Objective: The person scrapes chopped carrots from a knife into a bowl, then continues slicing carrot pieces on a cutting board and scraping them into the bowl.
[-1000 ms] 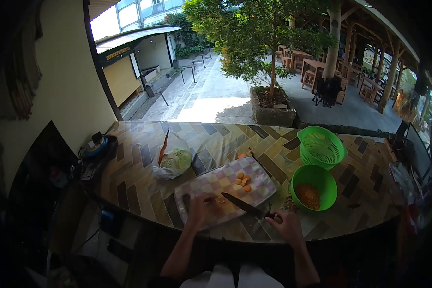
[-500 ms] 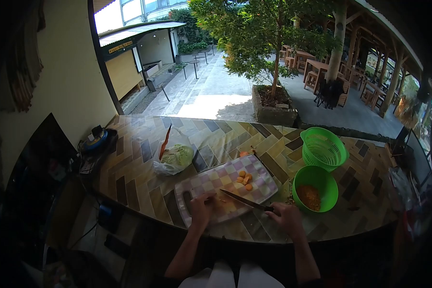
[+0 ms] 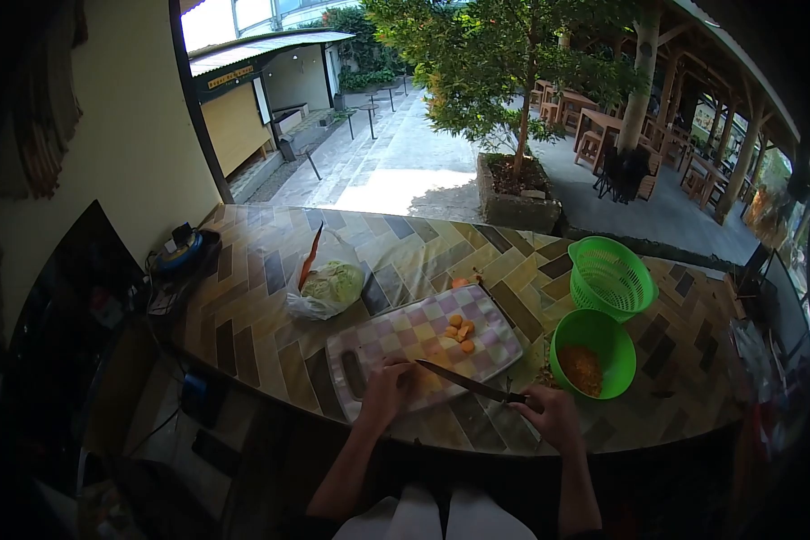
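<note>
While a dark-handled knife [image 3: 463,381] crosses the near edge of a pink-checked cutting board [image 3: 387,331] bearing orange slices [image 3: 467,333], fingers of the right hand [image 3: 553,416] wrap the handle; the left hand [image 3: 385,391] bends over the board, finger grip unclear. Facing a paved courtyard [image 3: 409,166], the brown herringbone table [image 3: 243,279] carries a green plastic bowl [image 3: 618,364] by the board's right edge.

A checkered pink-and-yellow cutting board [image 3: 396,329] lies aslant on the desk [image 3: 234,301], cut orange pieces [image 3: 463,333] clustered on its right half. A dark knife [image 3: 465,382] crosses its near edge, tip leftward.
</note>
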Demonstrator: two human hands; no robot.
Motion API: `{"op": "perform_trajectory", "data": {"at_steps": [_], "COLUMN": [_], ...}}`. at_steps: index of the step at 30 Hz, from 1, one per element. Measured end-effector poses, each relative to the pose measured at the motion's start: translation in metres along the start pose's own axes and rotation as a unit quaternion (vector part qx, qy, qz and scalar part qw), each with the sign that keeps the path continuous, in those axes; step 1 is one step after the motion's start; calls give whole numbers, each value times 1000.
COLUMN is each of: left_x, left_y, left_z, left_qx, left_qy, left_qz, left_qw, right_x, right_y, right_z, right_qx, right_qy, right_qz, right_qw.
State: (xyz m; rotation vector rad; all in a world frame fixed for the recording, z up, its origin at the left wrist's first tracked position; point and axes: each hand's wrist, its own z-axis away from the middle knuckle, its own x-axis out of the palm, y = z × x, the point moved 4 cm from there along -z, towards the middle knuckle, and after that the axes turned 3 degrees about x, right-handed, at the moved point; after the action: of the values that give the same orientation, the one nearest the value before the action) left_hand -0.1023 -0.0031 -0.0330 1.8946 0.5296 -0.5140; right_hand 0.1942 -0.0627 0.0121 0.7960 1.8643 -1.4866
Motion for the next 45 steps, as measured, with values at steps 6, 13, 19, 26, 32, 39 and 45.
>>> {"op": "perform_trajectory", "data": {"at_steps": [6, 13, 19, 26, 32, 39, 45], "left_x": [2, 14, 18, 23, 21, 6, 8], "left_y": [15, 7, 15, 19, 10, 3, 0], "left_z": [4, 5, -1, -4, -4, -4, 7], "left_qx": [25, 94, 141, 166, 81, -12, -18], "left_qy": [-91, -136, -180, -147, -105, -40, -85], "left_qz": [21, 9, -11, -70, -5, 69, 89], "left_qw": [995, 986, 973, 972, 991, 997, 992], "right_x": [-2, -1, 7, 13, 13, 17, 19], "right_y": [10, 21, 17, 18, 21, 20, 33], "right_z": [4, 9, 12, 14, 21, 31, 46], "right_qx": [42, 53, 38, 63, 102, 115, 174], "right_qy": [-10, 22, 14, 12, -7, -37, -79], "right_qz": [-63, -77, -90, -84, -78, -123, -141], "right_qw": [997, 995, 995, 994, 992, 985, 971]}}
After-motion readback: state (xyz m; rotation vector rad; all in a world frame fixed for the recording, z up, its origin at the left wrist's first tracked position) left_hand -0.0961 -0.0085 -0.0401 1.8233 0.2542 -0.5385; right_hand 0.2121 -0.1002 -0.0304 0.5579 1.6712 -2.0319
